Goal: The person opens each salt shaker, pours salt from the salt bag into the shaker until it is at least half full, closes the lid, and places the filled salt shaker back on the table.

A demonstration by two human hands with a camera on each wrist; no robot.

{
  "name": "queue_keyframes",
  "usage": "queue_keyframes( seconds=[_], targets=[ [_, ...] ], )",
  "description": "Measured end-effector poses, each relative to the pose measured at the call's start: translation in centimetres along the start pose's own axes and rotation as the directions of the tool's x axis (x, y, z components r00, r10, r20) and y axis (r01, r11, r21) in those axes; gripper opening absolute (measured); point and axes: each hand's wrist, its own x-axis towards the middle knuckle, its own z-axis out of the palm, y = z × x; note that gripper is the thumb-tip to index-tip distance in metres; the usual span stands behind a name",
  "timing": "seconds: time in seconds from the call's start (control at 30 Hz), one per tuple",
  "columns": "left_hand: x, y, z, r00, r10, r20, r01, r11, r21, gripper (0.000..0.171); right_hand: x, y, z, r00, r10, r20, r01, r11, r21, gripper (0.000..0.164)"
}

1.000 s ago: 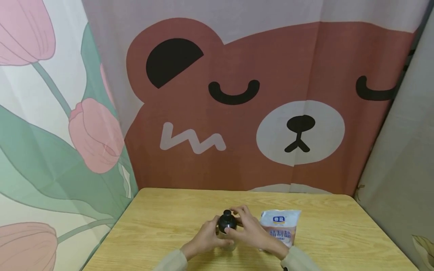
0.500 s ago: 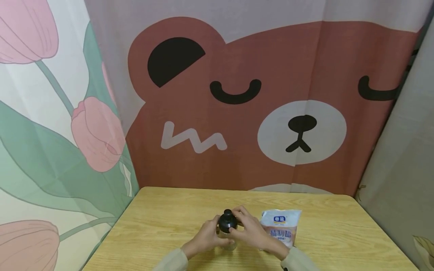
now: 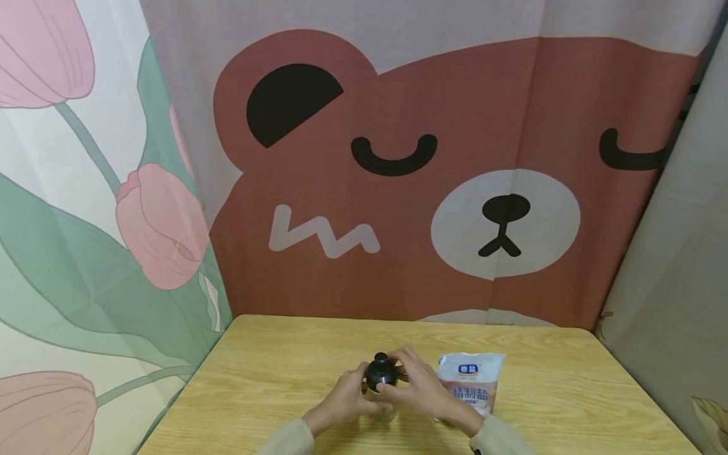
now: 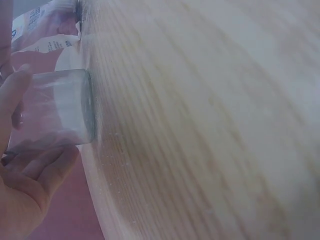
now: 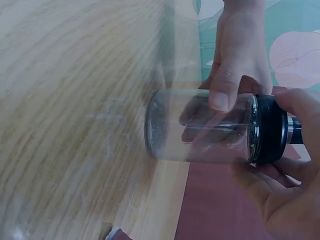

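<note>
Gripping a transparent glass jar (image 5: 167,125) by its body with the left hand (image 3: 345,397), in the lower middle of the head view; thumb on one side of the glass, fingers bent round the other side and visible through it in the right wrist view. Pinching the black lid (image 3: 381,378) at the top of the same jar with the right hand (image 3: 419,390), thumb on one edge and fingers on the opposite edge. On top of the lid, a small black knob (image 3: 382,357), with a silver ring (image 5: 288,131) under it. Lid seated on the mouth of the jar; impossible to tell whether tight or loose. Jar approximately upright; base touching the worktop (image 3: 273,379) or just above it, impossible to tell which.

Right beside the right hand, to the right of the jar in the head view, a salt packet (image 3: 469,378) in pale blue and pinkish brown, with Chinese characters printed on its front and its lower part partly behind the wrist. Near the jar base, at the left of the right wrist view, faint whitish marks (image 5: 109,120) of unclear nature. At the lower edge of the head view, two light sleeves (image 3: 290,437). Behind the worktop, a bear-print curtain (image 3: 318,189); at the left of the frame, a tulip-print curtain (image 3: 165,227).
</note>
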Motion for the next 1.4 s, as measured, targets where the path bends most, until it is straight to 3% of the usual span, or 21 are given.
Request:
queue_keyframes(
  seconds=[0.3, 0.47, 0.6, 0.93, 1.17, 1.4],
  targets=[
    [0.0, 0.1, 0.1, 1.000, -0.005, 0.001, 0.005, 0.999, -0.046, 0.061, 0.1, -0.1, -0.5, 0.998, -0.029, 0.055, 0.031, 0.999, -0.043, 0.042],
    [-0.1, 0.1, 0.0, 1.000, 0.001, 0.001, -0.001, 0.998, -0.057, 0.057, 0.0, -0.1, -0.4, 0.998, 0.010, 0.056, -0.012, 0.999, 0.032, 0.053],
    [-0.1, 0.0, 0.1, 1.000, 0.002, -0.001, -0.002, 0.999, -0.043, 0.056, -0.1, 0.1, -0.2, 0.998, 0.048, 0.027, -0.049, 0.998, 0.036, 0.056],
    [0.1, -0.2, 0.2, 1.000, -0.012, 0.000, 0.012, 0.999, -0.035, 0.062, 0.0, -0.1, -0.3, 0.999, -0.027, 0.017, 0.027, 0.999, -0.018, 0.041],
    [0.0, -0.3, 0.2, 1.000, -0.009, 0.000, 0.009, 0.999, -0.039, 0.060, -0.5, -2.3, -0.9, 1.000, 0.005, 0.028, -0.008, 0.994, 0.111, 0.052],
    [0.1, -0.5, 0.3, 1.000, -0.014, 0.003, 0.015, 0.999, -0.044, 0.060, -0.3, -0.2, -0.1, 0.999, 0.051, -0.006, -0.050, 0.997, 0.054, 0.051]
  ],
)
